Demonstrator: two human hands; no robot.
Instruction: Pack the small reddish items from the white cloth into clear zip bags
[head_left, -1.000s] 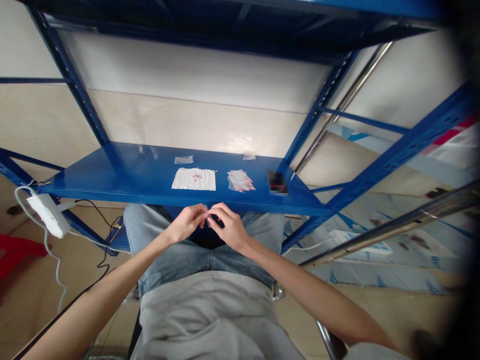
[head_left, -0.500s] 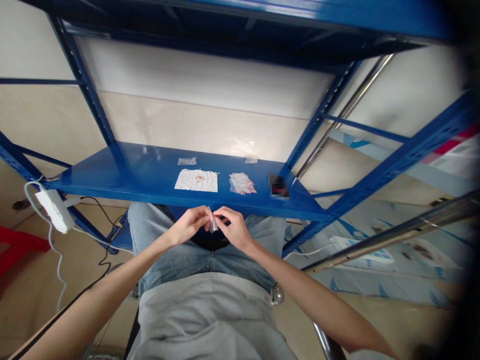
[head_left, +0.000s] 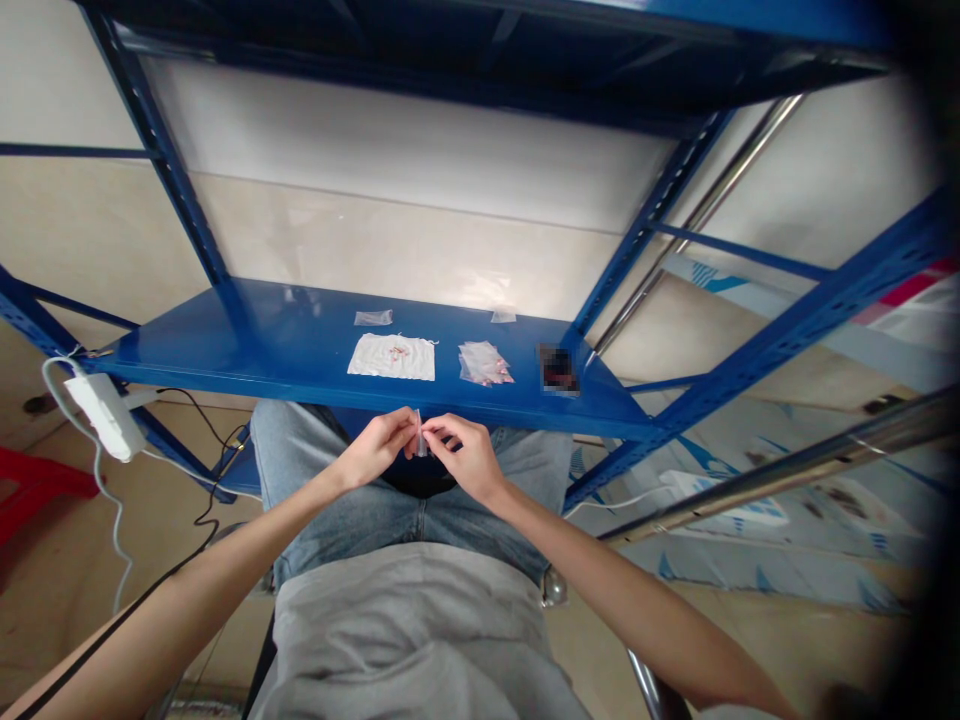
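Above my lap, just in front of the shelf edge, my left hand [head_left: 386, 442] and my right hand [head_left: 463, 452] pinch a small clear plastic bag [head_left: 421, 440] between them. The bag is held upright and edge-on, so its contents cannot be made out. On the blue shelf [head_left: 300, 345] lies a white cloth pouch [head_left: 367, 357] with small reddish pieces [head_left: 398, 353] on top. To its right is a pile of small clear bags [head_left: 480, 362] with reddish bits showing at their lower edge.
Farther back on the shelf lie a clear bag [head_left: 373, 318] at left and another [head_left: 503, 315] at right. A dark, blurred-out object [head_left: 558, 370] sits near the right end. A white power strip [head_left: 107, 415] hangs by the left post; the upper shelf [head_left: 450, 75] spans overhead.
Between my hands the bag has turned from a slant to nearly upright and edge-on. Both hands stay pinched on it. The whole view has shifted slightly.
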